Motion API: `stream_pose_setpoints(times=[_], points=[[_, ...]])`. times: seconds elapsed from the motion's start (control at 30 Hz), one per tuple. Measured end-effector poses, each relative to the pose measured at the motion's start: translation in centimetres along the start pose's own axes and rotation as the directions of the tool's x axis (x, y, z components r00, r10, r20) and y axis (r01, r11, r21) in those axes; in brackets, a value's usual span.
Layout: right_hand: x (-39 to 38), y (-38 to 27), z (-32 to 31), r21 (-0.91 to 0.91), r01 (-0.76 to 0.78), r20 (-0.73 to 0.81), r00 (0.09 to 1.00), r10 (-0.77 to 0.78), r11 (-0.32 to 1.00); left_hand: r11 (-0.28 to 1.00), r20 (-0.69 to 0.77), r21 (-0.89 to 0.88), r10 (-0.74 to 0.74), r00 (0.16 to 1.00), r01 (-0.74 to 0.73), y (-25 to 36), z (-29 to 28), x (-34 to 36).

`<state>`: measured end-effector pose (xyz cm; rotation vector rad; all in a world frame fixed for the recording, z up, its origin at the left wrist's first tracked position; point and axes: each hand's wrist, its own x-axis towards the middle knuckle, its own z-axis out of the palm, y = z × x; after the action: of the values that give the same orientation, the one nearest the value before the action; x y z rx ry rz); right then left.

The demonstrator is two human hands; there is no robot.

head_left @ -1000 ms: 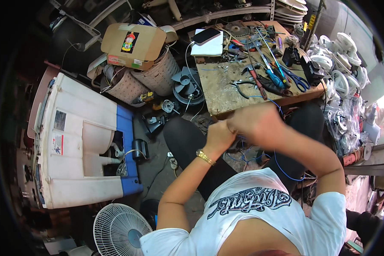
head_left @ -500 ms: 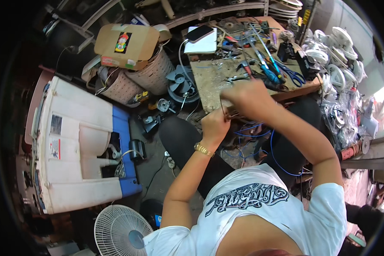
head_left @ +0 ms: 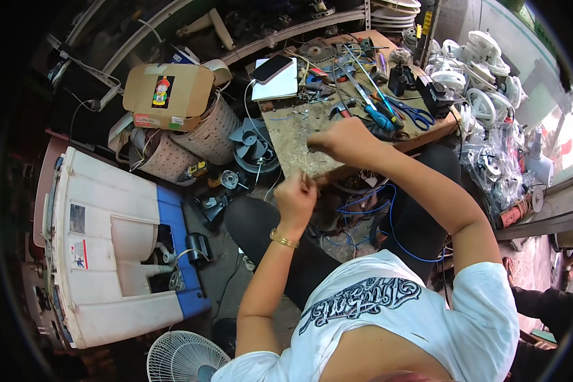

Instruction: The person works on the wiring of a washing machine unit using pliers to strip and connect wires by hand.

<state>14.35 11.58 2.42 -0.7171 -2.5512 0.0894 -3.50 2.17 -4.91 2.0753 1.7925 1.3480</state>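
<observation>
At the near edge of the wooden workbench (head_left: 286, 137), my left hand (head_left: 295, 202) is closed in a pinch, with a gold watch (head_left: 284, 239) on its wrist. Up and to the right, over the bench's edge, my right hand (head_left: 347, 141) is also closed, its fingertips pinching. A thin wire-like strand (head_left: 307, 159) runs between the two hands; its ends are hidden in the fingers. Just beyond my right hand lie a blue-handled screwdriver (head_left: 379, 117) and blue-handled scissors (head_left: 415, 114). Blue wire (head_left: 393, 216) loops below the bench between my knees.
On the bench's far left, a phone (head_left: 272, 69) rests on white paper. A fan motor with grey blades (head_left: 251, 143), baskets (head_left: 216, 127) and a cardboard box (head_left: 172, 89) stand left of it. A white-and-blue appliance body (head_left: 108, 305) fills the left; white plastic parts (head_left: 484, 105) pile at right.
My hands have drawn farther apart, the right one up and away from the left, with the thin strand stretched between them. The whole view has shifted slightly.
</observation>
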Motion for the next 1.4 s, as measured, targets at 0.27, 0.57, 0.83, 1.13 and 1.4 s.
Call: stream_pose_setpoints(times=[0.27, 0.57, 0.83, 1.13, 1.4], points=[[-3.3, -7.3, 2.6, -0.018, 0.042, 0.041, 0.998, -0.041, 0.999, 0.943, 0.177, 0.315, 0.053, 0.983, -0.108, -3.9, 0.6, 1.8], [-2.6, 1.3, 5.6, 0.141, -0.154, -0.020, 0.987, 0.158, 0.978, 0.959, 0.014, -0.252, -0.128, 0.992, 0.127, 0.4, -1.3, 2.9], [-6.2, 0.4, 7.9, 0.242, -0.323, -0.089, 0.931, 0.353, 0.915, 0.213, 0.521, -0.788, -0.269, 0.810, 0.577, -2.0, -0.6, 1.5], [-1.9, -1.0, -1.0, -0.028, 0.071, -0.096, 0.993, -0.074, 0.997, 0.979, 0.265, -0.057, 0.202, 0.943, -0.194, -0.6, 0.2, 2.4], [-1.0, 3.8, 2.8, 0.339, -0.128, -0.185, 0.962, 0.199, 0.932, 0.950, 0.020, -0.294, 0.119, 0.993, -0.108, 0.6, -1.6, 7.8]])
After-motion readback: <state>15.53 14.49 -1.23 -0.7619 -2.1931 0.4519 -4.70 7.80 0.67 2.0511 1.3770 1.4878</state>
